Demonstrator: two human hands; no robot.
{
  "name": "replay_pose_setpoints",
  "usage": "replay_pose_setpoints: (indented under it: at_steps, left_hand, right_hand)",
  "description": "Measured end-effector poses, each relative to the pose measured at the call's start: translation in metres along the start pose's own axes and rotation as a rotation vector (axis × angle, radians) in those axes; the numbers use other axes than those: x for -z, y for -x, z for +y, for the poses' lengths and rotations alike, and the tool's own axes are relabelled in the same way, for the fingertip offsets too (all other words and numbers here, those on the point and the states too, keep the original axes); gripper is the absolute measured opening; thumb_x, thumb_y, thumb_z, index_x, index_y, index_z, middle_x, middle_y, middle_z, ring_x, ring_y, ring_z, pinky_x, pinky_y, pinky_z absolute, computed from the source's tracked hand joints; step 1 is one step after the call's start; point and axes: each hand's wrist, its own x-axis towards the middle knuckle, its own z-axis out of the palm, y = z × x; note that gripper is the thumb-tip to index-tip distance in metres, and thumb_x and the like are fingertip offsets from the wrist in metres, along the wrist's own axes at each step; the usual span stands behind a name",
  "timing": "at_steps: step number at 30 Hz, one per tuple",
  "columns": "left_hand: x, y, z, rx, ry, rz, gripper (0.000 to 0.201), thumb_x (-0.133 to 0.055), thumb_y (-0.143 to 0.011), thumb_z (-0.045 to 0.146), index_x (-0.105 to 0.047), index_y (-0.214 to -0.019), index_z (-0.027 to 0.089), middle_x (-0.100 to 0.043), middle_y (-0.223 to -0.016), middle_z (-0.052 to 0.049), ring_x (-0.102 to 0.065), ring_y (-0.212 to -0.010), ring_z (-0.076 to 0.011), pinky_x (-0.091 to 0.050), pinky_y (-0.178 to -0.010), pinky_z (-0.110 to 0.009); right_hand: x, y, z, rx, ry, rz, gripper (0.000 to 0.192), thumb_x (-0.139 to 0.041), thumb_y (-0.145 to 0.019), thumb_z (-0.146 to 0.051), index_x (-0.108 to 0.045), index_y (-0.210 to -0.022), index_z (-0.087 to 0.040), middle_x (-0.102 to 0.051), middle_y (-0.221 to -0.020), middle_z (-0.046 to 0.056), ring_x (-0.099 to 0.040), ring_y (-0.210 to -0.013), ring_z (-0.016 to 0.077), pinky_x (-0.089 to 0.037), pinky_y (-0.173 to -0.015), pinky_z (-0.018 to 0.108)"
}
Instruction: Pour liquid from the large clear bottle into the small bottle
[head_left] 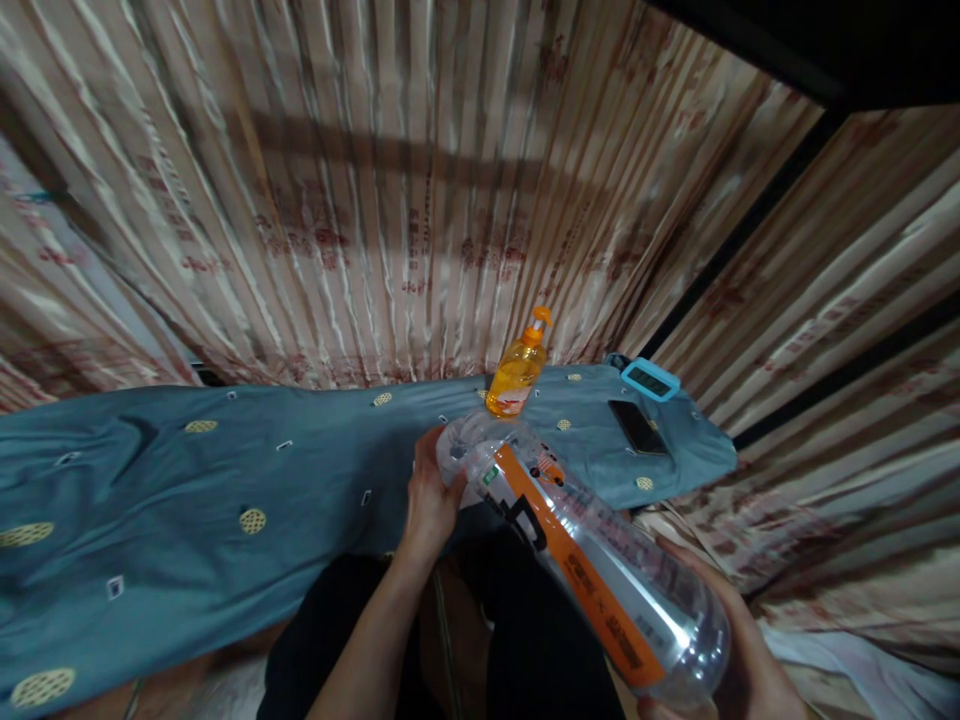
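Clear plastic bottle point(592, 560), orange label, lying tilted across both hands. Left hand point(429, 500) clasped round neck end; right hand point(739, 650) cupped under base. Orange pump bottle point(517, 370) just beyond left hand, upright on blue cloth point(187, 480).

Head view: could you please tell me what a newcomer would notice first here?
A big clear bottle with an orange label lies tilted across the middle, left hand at its neck, right hand under its base. Behind it, an orange pump bottle stands on the blue cloth, before striped curtains.
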Motion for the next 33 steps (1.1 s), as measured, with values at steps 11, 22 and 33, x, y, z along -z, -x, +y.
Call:
replay_pose_setpoints:
  at_steps: [11, 22, 33]
  left_hand:
    - [-0.004, 0.002, -0.007, -0.03, -0.03, -0.013, 0.058, -0.067, -0.083, 0.027, -0.052, -0.139, 0.017, -0.067, -0.136, -0.016, -0.067, -0.126, -0.0314, -0.055, -0.108, -0.047]
    - [-0.001, 0.002, -0.005, -0.001, -0.028, -0.029, 0.061, -0.069, -0.082, 0.026, -0.052, -0.139, 0.018, -0.067, -0.14, -0.016, -0.065, -0.132, -0.0323, -0.052, -0.113, -0.049]
    - [0.001, 0.002, -0.001, 0.02, -0.027, -0.043, 0.061, -0.07, -0.082, 0.024, -0.051, -0.139, 0.016, -0.068, -0.138, -0.018, -0.067, -0.128, -0.0329, -0.053, -0.11, -0.05]
  right_hand:
    - [0.008, 0.005, 0.008, 0.051, 0.024, -0.089, 0.094, -0.081, -0.086, -0.042, -0.031, -0.164, -0.027, -0.052, -0.163, 0.007, -0.061, -0.141, 0.0226, -0.047, -0.113, 0.02]
    - [0.005, 0.007, 0.012, 0.001, -0.048, -0.049, 0.091, -0.08, -0.085, -0.036, -0.034, -0.163, -0.026, -0.045, -0.168, 0.008, -0.049, -0.151, 0.0277, -0.042, -0.12, 0.027]
    - [0.009, 0.008, 0.018, 0.002, 0.034, -0.057, 0.094, -0.084, -0.082, -0.041, -0.036, -0.162, -0.028, -0.052, -0.161, 0.012, -0.061, -0.141, 0.0313, -0.051, -0.112, 0.03]
